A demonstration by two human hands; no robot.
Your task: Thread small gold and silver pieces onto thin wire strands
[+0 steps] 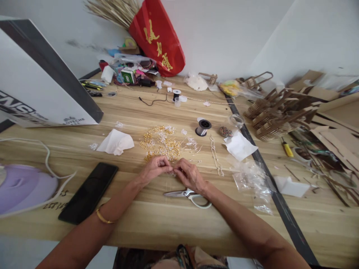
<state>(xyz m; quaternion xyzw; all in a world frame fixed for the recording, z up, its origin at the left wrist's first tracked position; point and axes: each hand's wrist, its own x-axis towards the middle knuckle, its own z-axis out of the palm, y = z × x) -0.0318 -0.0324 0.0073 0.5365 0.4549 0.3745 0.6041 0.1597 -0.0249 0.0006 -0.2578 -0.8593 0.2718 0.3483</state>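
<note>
My left hand (157, 168) and my right hand (189, 174) meet at the fingertips over the wooden table. Both are pinched closed around something too small to name; a tiny shiny bit shows beneath the fingers. Just beyond them lies a loose pile of gold and silver jewellery findings (171, 148), with thin metal pins (191, 145) to its right. A pair of scissors (189, 195) with white handles rests below my right hand, its blades pointing left. Farther right, a silver chain (214, 155) is laid out lengthwise. Behind the pins stands a spool of silvery wire (203, 127).
A black phone (88, 193) and a crumpled white tissue (116, 142) lie to the left, near a large box (42, 78). On the right are clear plastic bags (252, 183), white paper (240, 145) and small woven baskets (276, 114). A red bag (159, 37) leans at the back.
</note>
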